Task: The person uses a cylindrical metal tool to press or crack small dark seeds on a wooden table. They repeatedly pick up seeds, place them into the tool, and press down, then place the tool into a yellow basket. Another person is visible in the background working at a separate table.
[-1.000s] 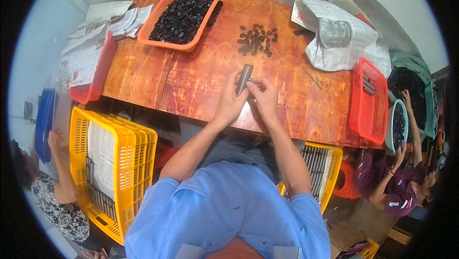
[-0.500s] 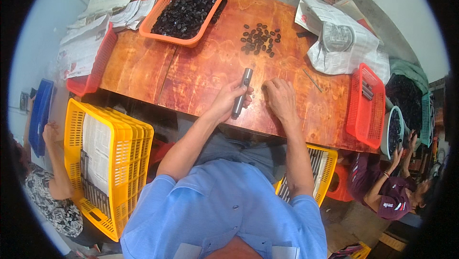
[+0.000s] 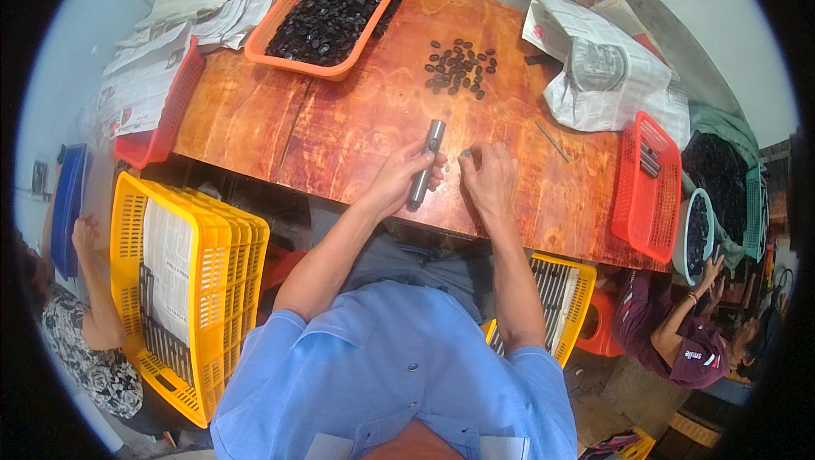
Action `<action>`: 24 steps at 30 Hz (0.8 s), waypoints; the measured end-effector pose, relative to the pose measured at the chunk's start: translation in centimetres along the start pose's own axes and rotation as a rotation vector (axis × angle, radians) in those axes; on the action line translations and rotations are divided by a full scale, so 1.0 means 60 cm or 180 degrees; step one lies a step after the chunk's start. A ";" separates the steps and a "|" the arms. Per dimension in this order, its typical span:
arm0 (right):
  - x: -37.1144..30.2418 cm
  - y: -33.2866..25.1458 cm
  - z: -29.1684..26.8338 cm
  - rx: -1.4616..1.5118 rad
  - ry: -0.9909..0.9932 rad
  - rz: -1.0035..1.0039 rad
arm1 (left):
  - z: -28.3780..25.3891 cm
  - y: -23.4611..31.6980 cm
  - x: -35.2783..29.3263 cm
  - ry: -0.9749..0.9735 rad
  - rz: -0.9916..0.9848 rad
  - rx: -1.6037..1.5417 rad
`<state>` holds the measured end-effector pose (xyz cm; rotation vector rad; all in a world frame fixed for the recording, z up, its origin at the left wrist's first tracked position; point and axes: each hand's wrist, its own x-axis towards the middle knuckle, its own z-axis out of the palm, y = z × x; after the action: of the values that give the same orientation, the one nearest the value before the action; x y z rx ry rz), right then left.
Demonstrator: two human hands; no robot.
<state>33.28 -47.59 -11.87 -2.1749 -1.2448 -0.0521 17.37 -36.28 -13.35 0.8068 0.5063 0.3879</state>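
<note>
My left hand is wrapped round a dark grey metal tube, held slanting over the front edge of the table, top end leaning away from me. A small dark round spot shows on the tube's side near my fingers. Just to its right, apart from the tube, my right hand has its fingers curled in. A tiny dark bluish spot shows at the thumb tip; what it is I cannot make out. Beyond both hands, several small black oval pieces lie loose on the reddish wooden table.
An orange basket of black pieces stands at the back left. Newspaper and a red basket with grey tubes are at right, near a thin rod. Yellow crates stand at left. Two other people work at the sides.
My right hand has turned a little and its thumb has lifted, with a tiny dark spot now showing there. The left hand keeps its hold on the tube; the view has shifted slightly.
</note>
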 end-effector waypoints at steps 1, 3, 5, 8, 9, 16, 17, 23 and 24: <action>-0.001 0.001 0.004 -0.0009 0.0037 -0.0005 | 0.000 0.001 -0.001 0.0005 -0.0004 -0.0005; -0.001 0.006 0.008 0.0007 0.0052 -0.0048 | -0.004 -0.004 0.001 -0.0061 -0.0007 -0.0043; -0.001 0.004 0.006 0.0148 0.0107 -0.0110 | -0.007 -0.006 0.001 -0.0117 -0.0030 -0.0071; 0.001 -0.014 -0.009 0.0497 0.0242 -0.0382 | -0.006 -0.003 -0.003 -0.0152 -0.0038 -0.0086; 0.001 -0.021 -0.011 0.0550 0.0297 -0.0553 | 0.000 0.001 -0.004 -0.0175 -0.0022 -0.0092; 0.001 -0.053 -0.009 0.0578 0.0261 -0.0964 | 0.005 -0.005 -0.003 -0.0301 0.0246 0.0064; 0.000 -0.053 -0.007 0.0540 0.0270 -0.0964 | 0.003 -0.005 -0.003 -0.0339 0.0216 0.0052; -0.004 -0.051 -0.005 0.0458 0.0353 -0.1135 | 0.003 -0.003 -0.004 -0.0369 0.0175 0.0039; -0.004 -0.052 -0.006 0.0374 0.0359 -0.1164 | 0.006 -0.001 -0.006 -0.0370 0.0187 0.0025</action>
<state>30.76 -46.84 -10.13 -1.7975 -1.5234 -0.2421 17.29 -36.70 -13.09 0.8481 0.3767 0.3909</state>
